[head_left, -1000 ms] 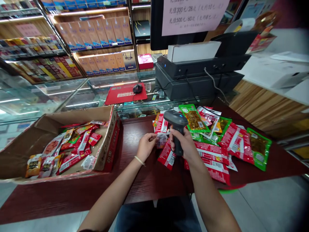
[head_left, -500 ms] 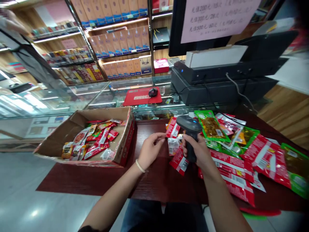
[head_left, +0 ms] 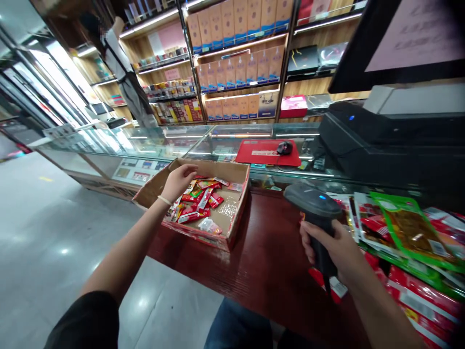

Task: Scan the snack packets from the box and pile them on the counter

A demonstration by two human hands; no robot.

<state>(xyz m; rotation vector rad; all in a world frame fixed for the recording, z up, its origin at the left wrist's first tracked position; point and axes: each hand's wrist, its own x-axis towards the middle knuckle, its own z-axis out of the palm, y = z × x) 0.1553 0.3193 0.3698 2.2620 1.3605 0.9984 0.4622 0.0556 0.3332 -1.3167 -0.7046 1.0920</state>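
Observation:
My left hand (head_left: 179,179) hovers over the near-left corner of an open cardboard box (head_left: 238,208), fingers loosely apart, with nothing visible in them. Several red and yellow snack packets (head_left: 198,201) lie inside the box. My right hand (head_left: 336,247) is wrapped round the grip of a dark barcode scanner (head_left: 314,203), held upright above the dark red table (head_left: 265,261). Right of the scanner lies a heap of red and green snack packets (head_left: 407,228).
Behind the table runs a glass counter (head_left: 203,140) with a red mouse pad (head_left: 263,152) and a mouse (head_left: 284,148). A black till with a monitor (head_left: 381,140) stands at the right. Another person (head_left: 127,82) stands by the shelves at the back left.
My left hand has swung from the middle of the table, beside the scanner, out left to above the box. The view has turned left. My right hand still grips the scanner.

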